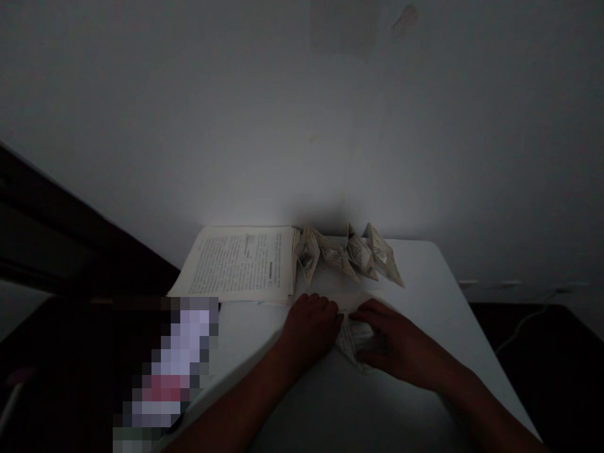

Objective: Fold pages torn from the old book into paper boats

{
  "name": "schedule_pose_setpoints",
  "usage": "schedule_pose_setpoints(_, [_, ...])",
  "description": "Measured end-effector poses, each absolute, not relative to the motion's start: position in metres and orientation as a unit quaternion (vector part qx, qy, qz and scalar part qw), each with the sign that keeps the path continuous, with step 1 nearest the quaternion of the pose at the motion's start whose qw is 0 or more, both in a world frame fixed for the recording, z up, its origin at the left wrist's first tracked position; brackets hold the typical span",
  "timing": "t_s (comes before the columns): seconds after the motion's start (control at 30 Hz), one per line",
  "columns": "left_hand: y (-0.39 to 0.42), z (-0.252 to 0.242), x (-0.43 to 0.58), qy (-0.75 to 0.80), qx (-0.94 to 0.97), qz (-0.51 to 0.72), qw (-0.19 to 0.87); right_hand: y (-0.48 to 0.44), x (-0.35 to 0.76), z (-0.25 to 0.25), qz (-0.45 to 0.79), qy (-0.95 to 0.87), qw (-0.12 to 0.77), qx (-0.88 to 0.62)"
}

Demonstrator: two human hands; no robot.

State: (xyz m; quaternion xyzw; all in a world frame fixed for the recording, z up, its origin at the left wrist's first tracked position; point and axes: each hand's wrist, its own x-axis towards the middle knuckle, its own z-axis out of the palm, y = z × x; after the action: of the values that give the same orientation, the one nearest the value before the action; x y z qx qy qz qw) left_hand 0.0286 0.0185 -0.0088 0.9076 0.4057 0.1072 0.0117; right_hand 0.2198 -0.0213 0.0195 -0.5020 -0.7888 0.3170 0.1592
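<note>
A small folded piece of printed paper lies low over the table between my two hands. My left hand is closed, its fingers curled at the paper's left end. From the right, my right hand curves round the same paper, with the thumb at its near edge and the fingers at its far edge. Part of the paper is hidden under the fingers. Just beyond my hands, several folded paper boats made from printed pages stand in a row.
A stack of printed sheets lies at the back left of the white table, against the wall. A blurred-out bright object is at the table's left edge. On the right, a thin cable runs near the wall.
</note>
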Motion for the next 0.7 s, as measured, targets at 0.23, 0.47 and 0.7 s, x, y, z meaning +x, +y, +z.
schedule_pose_setpoints(0.23, [0.0184,-0.0088,0.0294,0.406,0.906,0.118,0.004,-0.0216,0.2198,0.0196,0.316,-0.789,0.145,-0.506])
schedule_pose_setpoints(0.47, [0.0181,-0.0124,0.0297,0.407,0.906,0.117,0.001,-0.0228,0.2201,0.02,0.316,-0.792,0.135,-0.504])
schedule_pose_setpoints(0.7, [0.0175,-0.0103,0.0297,0.411,0.904,0.119,0.004,-0.0237,0.2203,0.0205,0.315,-0.796,0.12,-0.503])
